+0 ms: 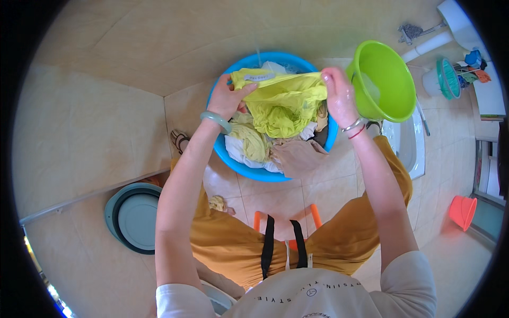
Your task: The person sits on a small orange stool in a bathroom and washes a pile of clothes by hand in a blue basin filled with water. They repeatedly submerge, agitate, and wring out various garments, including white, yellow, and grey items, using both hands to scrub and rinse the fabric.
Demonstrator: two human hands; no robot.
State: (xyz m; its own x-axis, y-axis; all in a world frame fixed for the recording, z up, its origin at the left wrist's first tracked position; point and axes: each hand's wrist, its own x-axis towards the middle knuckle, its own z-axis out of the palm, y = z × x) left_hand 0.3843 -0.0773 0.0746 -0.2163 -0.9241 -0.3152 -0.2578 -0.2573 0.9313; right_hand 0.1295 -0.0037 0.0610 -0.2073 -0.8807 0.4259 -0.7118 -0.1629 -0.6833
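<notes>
Between my hands a yellow-green garment [291,98] is stretched by its upper edge over a blue basin [254,173]. My left hand [229,98] pinches the corner beside a pale label; a jade-like bangle rings that wrist. At the other corner, my right hand [339,95] grips the edge, its skin wet-looking, with a bracelet and red string on the wrist. The garment's lower part bunches into the basin. Around it lie a pale yellow cloth [249,142], a beige-pink cloth [299,156] hanging over the near rim, and some white and dark pieces.
A lime-green basin [395,85] tilts beside my right hand, close to a white squat toilet [413,143]. At left is a grey-green basin [139,217]. A red bucket [463,212] stands far right. A small crumpled cloth [217,203] lies on the tiles by my left leg.
</notes>
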